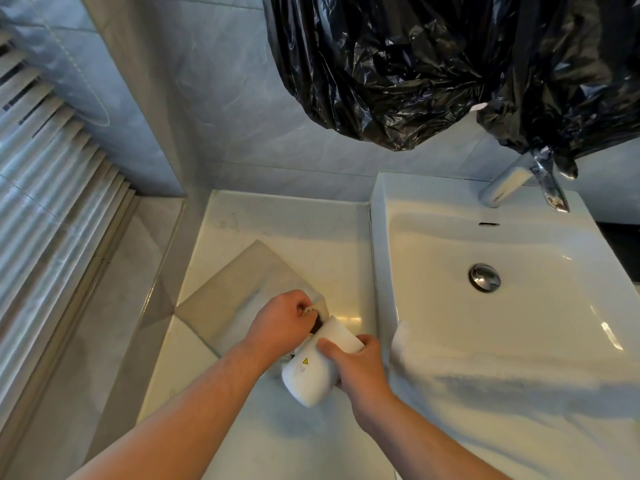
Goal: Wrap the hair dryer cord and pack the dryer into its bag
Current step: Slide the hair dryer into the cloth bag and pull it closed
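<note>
A white hair dryer (pixel 311 372) lies on the white counter (pixel 277 223), its front end at the dark mouth of a flat grey bag (pixel 249 292). My right hand (pixel 360 368) grips the dryer's body, thumb on top. My left hand (pixel 280 323) pinches the bag's rim and drawstring at the opening, holding it open. A small yellow warning label shows on the dryer. The cord is hidden from view.
A white basin (pixel 408 258) with a metal drain (pixel 485 277) stands right of the dryer, a chrome tap (pixel 509 185) behind it. A black plastic sheet (pixel 433 64) hangs over the wall above. Window blinds (pixel 45 188) are at the left.
</note>
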Demonstrator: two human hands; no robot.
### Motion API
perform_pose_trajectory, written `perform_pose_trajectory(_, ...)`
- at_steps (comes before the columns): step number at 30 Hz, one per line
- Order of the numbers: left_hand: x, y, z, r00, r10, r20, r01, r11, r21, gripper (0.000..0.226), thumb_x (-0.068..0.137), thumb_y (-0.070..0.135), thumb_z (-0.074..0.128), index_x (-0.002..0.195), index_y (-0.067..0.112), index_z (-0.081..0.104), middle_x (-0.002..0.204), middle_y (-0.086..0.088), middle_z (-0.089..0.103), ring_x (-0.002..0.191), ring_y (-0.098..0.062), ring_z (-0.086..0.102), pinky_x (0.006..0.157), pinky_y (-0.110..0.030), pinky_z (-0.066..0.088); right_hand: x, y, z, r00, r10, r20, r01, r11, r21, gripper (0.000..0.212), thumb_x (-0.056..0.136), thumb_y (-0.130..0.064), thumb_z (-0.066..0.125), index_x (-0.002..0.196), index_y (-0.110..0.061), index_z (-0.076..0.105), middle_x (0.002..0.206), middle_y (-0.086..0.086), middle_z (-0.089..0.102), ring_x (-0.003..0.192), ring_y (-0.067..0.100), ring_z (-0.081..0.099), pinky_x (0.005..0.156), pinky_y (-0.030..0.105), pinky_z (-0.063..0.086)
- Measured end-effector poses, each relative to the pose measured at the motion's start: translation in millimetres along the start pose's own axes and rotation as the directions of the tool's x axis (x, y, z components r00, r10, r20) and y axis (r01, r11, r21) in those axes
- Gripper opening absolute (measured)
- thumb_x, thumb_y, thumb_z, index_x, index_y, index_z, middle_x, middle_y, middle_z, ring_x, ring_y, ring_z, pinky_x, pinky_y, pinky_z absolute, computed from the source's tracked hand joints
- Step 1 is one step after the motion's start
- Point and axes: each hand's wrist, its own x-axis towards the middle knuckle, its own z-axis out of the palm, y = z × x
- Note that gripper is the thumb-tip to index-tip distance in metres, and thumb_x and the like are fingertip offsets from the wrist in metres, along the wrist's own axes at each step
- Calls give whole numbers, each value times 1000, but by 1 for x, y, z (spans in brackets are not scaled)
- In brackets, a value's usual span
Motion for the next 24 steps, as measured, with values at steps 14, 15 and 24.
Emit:
perform_pose_trajectory(14,-84,-87,46,838,-537,101,533,763,-365,18,91,25,62,81,11,58,78,-8,63,72,-24,58,74,-43,51,19,52,-5,984,164,68,-155,980,-128,75,42,-48,79,106,-21,50,104,6,65,95,24,65,88,45,54)
perform_pose_trajectory(15,-86,-89,50,837,-526,152,537,734,-415,13,90,24,63,85,12,60,85,-11,66,78,-27,61,82,-48,53,19,54,-7,982,172,81,-154,970,-186,73,45,-49,78,106,-20,52,103,6,66,94,23,65,85,42,55)
perform_pose_trajectory(24,-85,-83,55,739,-628,244,522,304,-797,48,93,3,62,138,8,44,125,-19,57,98,-31,64,77,-41,54,32,23,-21,991,-99,91,134,795,-591,50,85,-30,59,132,-17,52,124,5,56,114,24,55,93,30,41)
